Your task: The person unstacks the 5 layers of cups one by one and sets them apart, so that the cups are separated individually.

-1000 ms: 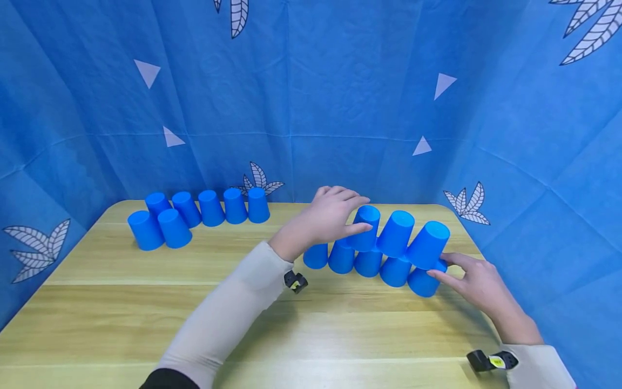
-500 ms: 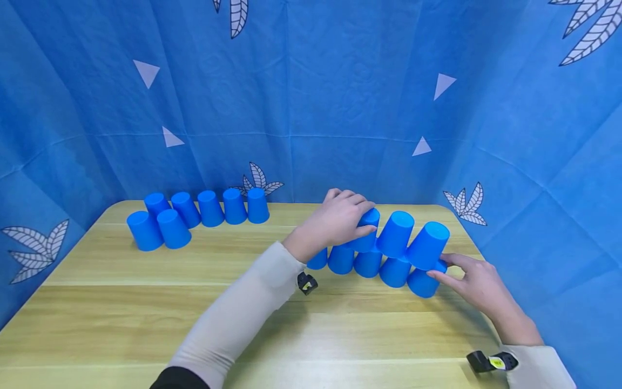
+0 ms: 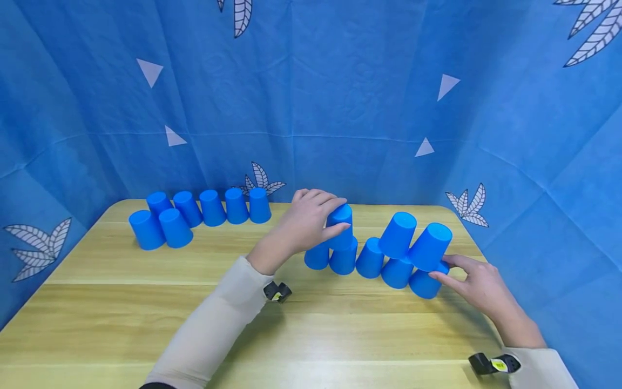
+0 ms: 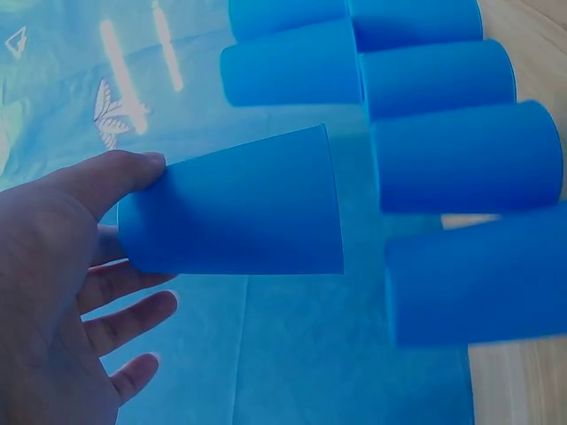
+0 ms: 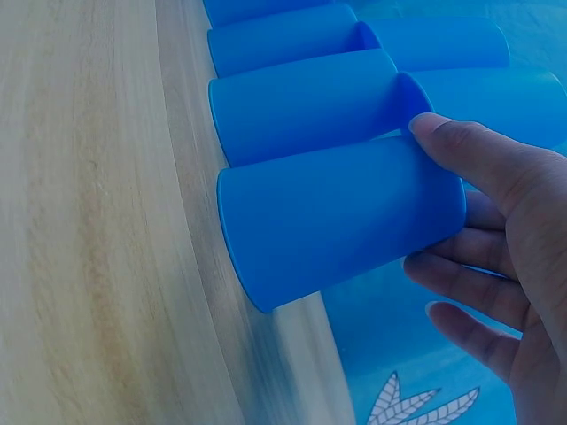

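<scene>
In the head view, my left hand (image 3: 311,219) pinches an upside-down blue cup (image 3: 340,235) by its upper part, above the left end of a row of blue cups. A small gap separates this cup (image 4: 239,212) from the row in the left wrist view. My right hand (image 3: 478,283) grips the rightmost lower cup (image 5: 328,221) near its top, thumb on one side and fingers on the other. Two upper cups, one (image 3: 397,236) beside another (image 3: 430,247), rest on the row's right part. Lower cups include a left-end cup (image 3: 317,257) and a middle cup (image 3: 370,259).
At the back left of the wooden table (image 3: 291,335) stands a line of several upside-down blue cups (image 3: 211,209). Two more, including a front cup (image 3: 147,230), stand before that line. A blue patterned cloth (image 3: 340,108) hangs behind and along the sides.
My left hand has taken hold of the leftmost upper cup and shifted it left along the row, uncovering the middle lower cup's top. The right hand has stayed in place.
</scene>
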A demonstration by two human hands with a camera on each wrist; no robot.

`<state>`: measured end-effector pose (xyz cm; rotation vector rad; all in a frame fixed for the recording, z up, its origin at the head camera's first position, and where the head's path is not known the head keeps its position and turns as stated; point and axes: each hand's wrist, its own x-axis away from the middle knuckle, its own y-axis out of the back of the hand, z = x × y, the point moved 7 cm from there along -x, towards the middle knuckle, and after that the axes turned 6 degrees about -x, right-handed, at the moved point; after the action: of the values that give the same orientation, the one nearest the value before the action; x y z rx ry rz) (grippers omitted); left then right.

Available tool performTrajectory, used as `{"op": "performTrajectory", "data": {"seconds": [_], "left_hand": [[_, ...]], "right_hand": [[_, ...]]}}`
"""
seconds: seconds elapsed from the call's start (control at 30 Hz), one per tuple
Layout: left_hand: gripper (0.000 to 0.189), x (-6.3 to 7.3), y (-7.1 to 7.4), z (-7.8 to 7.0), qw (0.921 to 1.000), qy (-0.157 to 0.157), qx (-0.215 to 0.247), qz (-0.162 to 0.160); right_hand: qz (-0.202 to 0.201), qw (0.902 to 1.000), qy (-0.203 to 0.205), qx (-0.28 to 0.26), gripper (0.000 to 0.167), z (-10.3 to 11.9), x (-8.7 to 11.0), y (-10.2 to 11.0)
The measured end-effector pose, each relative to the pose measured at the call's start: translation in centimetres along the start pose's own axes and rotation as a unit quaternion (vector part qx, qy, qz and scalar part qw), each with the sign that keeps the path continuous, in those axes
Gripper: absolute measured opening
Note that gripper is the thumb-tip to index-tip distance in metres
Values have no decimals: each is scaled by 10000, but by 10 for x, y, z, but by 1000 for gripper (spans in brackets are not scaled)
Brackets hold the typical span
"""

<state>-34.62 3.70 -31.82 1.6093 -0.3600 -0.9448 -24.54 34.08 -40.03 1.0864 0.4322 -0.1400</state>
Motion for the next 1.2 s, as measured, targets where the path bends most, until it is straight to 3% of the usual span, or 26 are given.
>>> {"op": "performTrajectory", "data": {"seconds": [0.2, 0.33, 0.93, 1.2], "left_hand": [[54, 20, 12, 22, 9987, 232, 167, -411], [54, 36, 17, 39, 9974, 470, 247, -488], [57, 96, 5, 120, 9898, 1399, 62, -252], [58, 115, -5, 151, 9822, 1878, 32, 94]], "right_hand": [[92, 9999, -120, 41, 46, -1, 0, 0], [157, 9997, -186, 39, 49, -1, -1, 0], [204, 9994, -293, -8, 48, -3, -1, 0], [244, 9992, -303, -72, 47, -3, 0, -2]]}}
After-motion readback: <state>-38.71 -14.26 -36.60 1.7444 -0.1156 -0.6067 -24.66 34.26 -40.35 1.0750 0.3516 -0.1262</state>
